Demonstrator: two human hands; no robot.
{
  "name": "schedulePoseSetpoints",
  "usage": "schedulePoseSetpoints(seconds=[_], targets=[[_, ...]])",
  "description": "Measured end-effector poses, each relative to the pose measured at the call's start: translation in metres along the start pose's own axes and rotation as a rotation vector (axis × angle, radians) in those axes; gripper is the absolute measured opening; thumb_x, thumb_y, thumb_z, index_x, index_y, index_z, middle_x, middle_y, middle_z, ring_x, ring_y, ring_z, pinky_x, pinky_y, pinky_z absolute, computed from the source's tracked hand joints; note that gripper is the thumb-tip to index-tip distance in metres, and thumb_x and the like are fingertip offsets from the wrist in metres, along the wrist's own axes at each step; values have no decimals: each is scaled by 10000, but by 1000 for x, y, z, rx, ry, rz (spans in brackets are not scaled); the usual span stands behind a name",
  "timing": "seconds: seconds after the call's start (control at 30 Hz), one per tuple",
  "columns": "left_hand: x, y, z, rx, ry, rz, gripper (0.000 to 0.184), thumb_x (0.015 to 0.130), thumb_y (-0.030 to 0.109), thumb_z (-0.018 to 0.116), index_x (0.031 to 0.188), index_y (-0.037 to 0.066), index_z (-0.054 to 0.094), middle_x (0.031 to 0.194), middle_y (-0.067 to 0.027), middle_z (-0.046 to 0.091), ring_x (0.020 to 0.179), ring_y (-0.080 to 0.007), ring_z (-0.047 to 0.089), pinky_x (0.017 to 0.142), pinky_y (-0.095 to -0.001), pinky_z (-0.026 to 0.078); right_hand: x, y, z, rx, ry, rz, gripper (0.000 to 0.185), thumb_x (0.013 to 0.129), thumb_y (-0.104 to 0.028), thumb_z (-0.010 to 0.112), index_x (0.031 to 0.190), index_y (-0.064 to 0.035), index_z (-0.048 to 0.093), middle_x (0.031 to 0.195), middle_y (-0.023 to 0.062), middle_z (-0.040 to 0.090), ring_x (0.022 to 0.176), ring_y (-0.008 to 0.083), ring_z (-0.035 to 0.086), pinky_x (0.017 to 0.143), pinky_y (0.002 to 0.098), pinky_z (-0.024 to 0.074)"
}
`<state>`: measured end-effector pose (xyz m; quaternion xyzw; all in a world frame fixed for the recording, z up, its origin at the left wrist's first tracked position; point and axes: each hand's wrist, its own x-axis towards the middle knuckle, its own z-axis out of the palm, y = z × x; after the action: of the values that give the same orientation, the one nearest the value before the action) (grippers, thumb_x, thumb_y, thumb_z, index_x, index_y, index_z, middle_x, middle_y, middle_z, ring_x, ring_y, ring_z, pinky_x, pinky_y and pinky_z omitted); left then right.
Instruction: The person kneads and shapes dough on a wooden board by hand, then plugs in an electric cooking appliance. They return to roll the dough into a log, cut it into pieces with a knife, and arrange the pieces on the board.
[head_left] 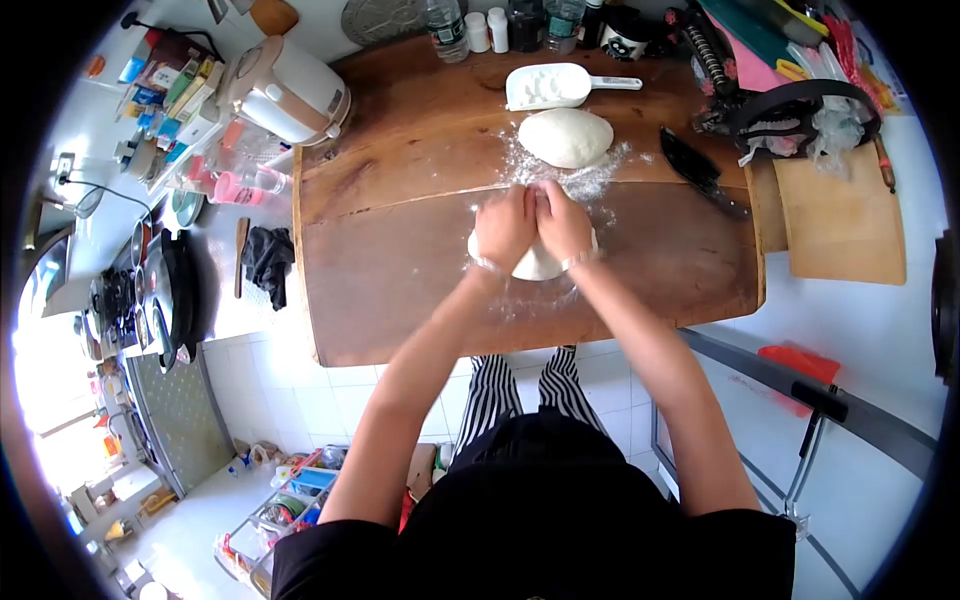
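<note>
My left hand [505, 230] is curled and bears down on the dough [540, 263]; its fingertips are hidden, so I cannot tell whether it grips. That dough lies directly under my 2 hands, showing outside them and between my wrists, pale and smooth. My right hand [566, 226], touching the left, is curled likewise, its grip equally unclear. Just beyond my hands sits a 2nd dough piece [566, 138], rounded and whitish, amid scattered flour [597, 180].

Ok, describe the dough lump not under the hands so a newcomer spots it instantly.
Find the wooden table, then the white scoop toward its far side. The free dough lump lies on the near side of that scoop. Unlike the dough piece under the left hand and right hand, it shows whole.
</note>
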<state>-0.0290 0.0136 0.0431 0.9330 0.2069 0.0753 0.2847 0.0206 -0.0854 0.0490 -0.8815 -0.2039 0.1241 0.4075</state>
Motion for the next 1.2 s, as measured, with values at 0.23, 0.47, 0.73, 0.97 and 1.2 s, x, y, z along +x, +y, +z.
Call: schedulePoseSetpoints(seconds=[0.23,0.47,0.73,0.97,1.2], targets=[[-89,-47,30,59,411,234,271,873,160,535,1121,66,594,994,-86,625,978,-275,578,1013,-456,353,-78,27,55,-234,346,-593,233,845,-169,603,1070,-112,630,1008,29,665,1024,204,610,958,413,347],[21,-84,20,-58,234,215,123,902,179,526,938,67,558,834,-162,652,749,-349,624,677,-456,492,33,15,71,-262,221,-497,253,851,-177,573,1098,-133,593,959,34,680,947,219,631,880,390,404],[41,-51,32,46,176,-144,230,969,323,462,945,119,567,706,-183,654,645,-406,637,581,-528,482,66,26,57,-350,82,-333,150,892,-160,513,1013,-131,596,917,93,689,870,277,651,761,423,454],[12,35,98,-114,66,277,126,923,239,534,927,118,568,755,-123,656,650,-336,645,572,-464,510,-10,103,-19,-337,487,-287,238,883,-141,554,1116,-120,598,934,65,689,892,262,642,839,410,438],[65,36,102,-112,76,244,194,978,274,484,984,106,582,720,-170,669,610,-357,650,560,-482,515,54,106,-29,-286,220,-26,166,950,-218,480,1068,-130,555,813,156,683,736,402,640,662,532,469]])
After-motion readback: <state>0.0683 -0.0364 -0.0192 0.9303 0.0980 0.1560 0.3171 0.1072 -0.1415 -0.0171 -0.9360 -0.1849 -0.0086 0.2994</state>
